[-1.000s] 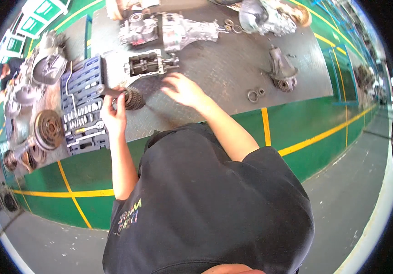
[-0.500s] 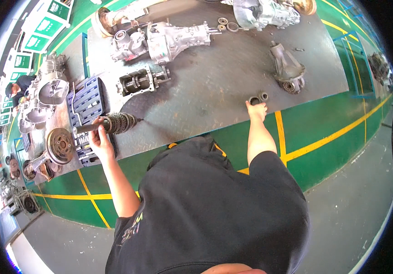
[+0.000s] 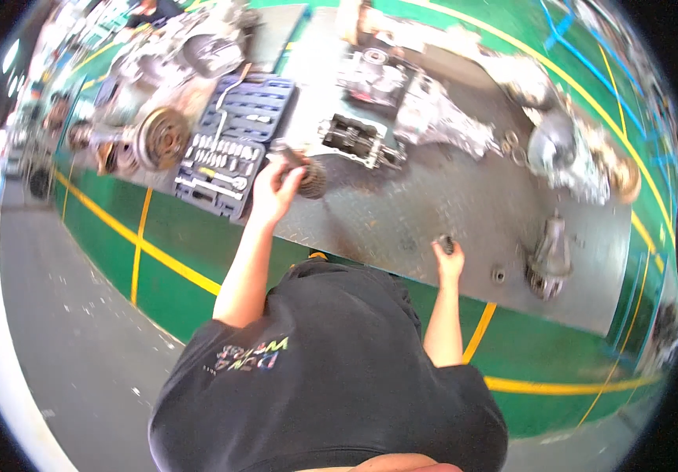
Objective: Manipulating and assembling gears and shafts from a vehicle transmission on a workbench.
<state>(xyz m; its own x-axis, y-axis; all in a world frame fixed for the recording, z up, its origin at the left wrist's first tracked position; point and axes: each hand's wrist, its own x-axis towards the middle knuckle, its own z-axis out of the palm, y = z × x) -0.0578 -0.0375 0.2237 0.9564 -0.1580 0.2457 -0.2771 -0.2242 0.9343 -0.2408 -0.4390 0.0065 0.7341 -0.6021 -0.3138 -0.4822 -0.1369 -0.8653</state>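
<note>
My left hand (image 3: 273,191) is closed around a gear shaft (image 3: 313,179), a dark shaft with a stack of toothed gears, above the metal table beside the tool case. The shaft's far end is foreshortened and blurred. To the right, near the table's front edge, my right hand (image 3: 450,262) grips a small dark toothed collar (image 3: 447,245) between thumb and fingers. A second small metal ring (image 3: 498,274) lies on the table to the right of that hand. Beyond my left hand sits an opened gearbox case (image 3: 352,138) with gears inside.
A blue socket-tool case (image 3: 254,110) lies open at left, near a brake drum (image 3: 162,139). Gearbox housings (image 3: 441,118) stand along the back. A differential carrier (image 3: 550,259) rests at the right, and several bearing rings (image 3: 512,146) lie at the back right. A person (image 3: 154,12) is at far left.
The view has swung round. My right hand has picked up the dark collar and moved left, away from the other ring. The gear shaft in my left hand now points more toward the far side.
</note>
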